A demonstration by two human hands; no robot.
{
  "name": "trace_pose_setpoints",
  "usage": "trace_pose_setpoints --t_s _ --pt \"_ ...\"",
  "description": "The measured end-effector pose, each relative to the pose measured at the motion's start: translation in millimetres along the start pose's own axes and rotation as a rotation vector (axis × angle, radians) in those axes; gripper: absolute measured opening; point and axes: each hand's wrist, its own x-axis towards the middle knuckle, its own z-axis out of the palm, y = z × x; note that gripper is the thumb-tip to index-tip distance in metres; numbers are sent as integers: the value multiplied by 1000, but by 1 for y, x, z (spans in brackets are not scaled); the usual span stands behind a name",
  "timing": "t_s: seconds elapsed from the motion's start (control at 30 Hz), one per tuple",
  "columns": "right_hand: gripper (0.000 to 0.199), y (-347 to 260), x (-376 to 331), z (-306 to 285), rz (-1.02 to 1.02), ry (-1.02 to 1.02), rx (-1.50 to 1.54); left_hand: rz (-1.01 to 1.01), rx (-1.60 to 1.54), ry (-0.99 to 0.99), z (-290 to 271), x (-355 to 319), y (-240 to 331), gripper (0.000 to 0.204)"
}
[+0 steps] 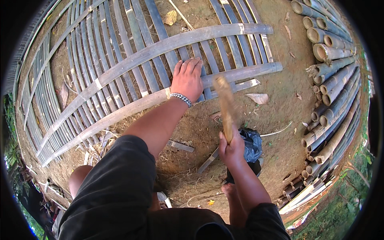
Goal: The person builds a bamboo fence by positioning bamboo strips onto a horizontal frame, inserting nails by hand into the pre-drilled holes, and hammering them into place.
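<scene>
Bamboo lattice [148,52] on bare ground [288,108]: left hand [187,83] flat over the near rail [256,71], fingers close together, presumably steadying it; right hand [232,149], fingers wrapped round a wooden stick [226,106].

Smooth, faintly glossy bamboo strips [140,57], matt wooden stick [227,108], crinkled glossy plastic bag [251,145], rough matt earth [280,116].

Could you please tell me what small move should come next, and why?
Perhaps tap the near bamboo rail with the wooden stick, clear of the left hand: that hand lies across the rail, while the right hand grips the stick, whose blurred far end overlaps the rail in view.
</scene>
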Motion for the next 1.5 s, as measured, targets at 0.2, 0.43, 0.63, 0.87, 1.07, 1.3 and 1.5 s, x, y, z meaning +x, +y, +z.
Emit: trace_pose_setpoints --t_s 0.2,0.43,0.63,0.87,1.07,1.3,1.5 --pt "61 16 -8 12 -136 11 -103 12 -7 16 5 -2 -4 51" --pt "67 32 0 10 15 28 -211 4 5 34 5 -1 -1 46" --pt "56 11 3 1 187 -179 -143 5 23 15 4 -3 -4 48" --pt "57 9 -5 -2 -49 -12 -65 7 8 10 6 -2 -4 51" --pt "53 16 -4 0 191 -63 2 -9 51 6 3 4 0 51" --pt "56 33 -6 15 140 -82 -102 -19 -10 29 1 1 1 51" --pt "48 33 -10 21 -28 76 18 -7 40 28 4 -2 0 49"
